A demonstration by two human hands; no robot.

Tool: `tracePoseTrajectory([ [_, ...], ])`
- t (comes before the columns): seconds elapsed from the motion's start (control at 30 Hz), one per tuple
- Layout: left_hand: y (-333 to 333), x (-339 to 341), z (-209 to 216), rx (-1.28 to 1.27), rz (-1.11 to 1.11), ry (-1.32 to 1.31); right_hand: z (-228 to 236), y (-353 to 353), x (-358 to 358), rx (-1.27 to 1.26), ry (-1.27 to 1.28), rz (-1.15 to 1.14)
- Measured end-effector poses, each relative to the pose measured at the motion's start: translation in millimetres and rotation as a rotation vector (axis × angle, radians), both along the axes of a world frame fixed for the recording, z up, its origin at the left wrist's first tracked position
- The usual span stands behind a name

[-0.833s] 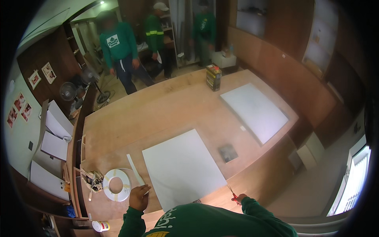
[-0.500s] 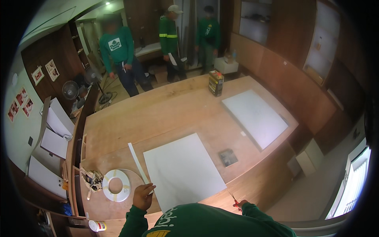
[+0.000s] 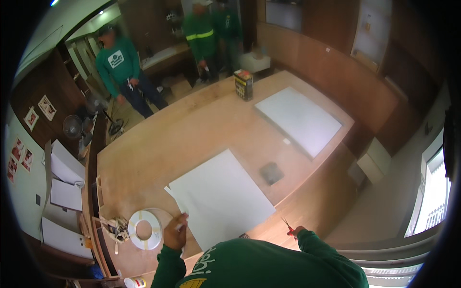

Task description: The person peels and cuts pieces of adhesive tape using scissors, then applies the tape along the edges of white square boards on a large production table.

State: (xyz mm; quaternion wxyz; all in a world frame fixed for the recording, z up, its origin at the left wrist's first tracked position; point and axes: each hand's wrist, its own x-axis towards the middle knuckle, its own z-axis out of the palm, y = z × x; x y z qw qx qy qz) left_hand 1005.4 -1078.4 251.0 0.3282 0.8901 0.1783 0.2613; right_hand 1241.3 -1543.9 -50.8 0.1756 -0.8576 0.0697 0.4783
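A large white panel (image 3: 221, 192) lies on the wooden table in front of me. My left hand (image 3: 175, 231) is at its left edge, fingers closed on a narrow white strip (image 3: 169, 191). Part of that strip shows at the panel's far left corner; the rest blends into the panel edge. Beside my left hand lies a white roll of edge banding (image 3: 154, 224) with bits of yellow tape. Past the panel's near right corner, my right hand (image 3: 299, 231) grips red-handled scissors (image 3: 290, 230), blades pointing away from me and slightly apart.
Another white panel (image 3: 297, 122) lies at the table's far right, near a rectangular can (image 3: 243, 86). A dark square piece (image 3: 271, 173) sits between the panels. Wood scraps (image 3: 114, 228) fill the left corner, with a white tub (image 3: 135, 282) nearby. Several people (image 3: 117, 65) stand beyond the table.
The white strip, which stuck out left of the panel, has swung in close along its left edge. My view has shifted, and the people at the back have moved a little.
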Motion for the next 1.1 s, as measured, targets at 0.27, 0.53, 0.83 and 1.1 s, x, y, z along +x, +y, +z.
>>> tracePoseTrajectory([
  [0.27,39,68,65,-0.832,0.077,-0.333,6,-9,-19,0.047,0.142,-0.334],
  [0.53,48,67,62,-0.919,0.027,-0.35,12,2,-16,-0.02,-0.036,-0.348],
  [0.83,29,58,75,-0.87,0.058,-0.263,-85,-34,16,-0.085,-0.719,-0.427],
  [1.1,11,24,31,-1.035,0.148,-0.241,62,89,37,0.35,-0.749,-0.052],
])
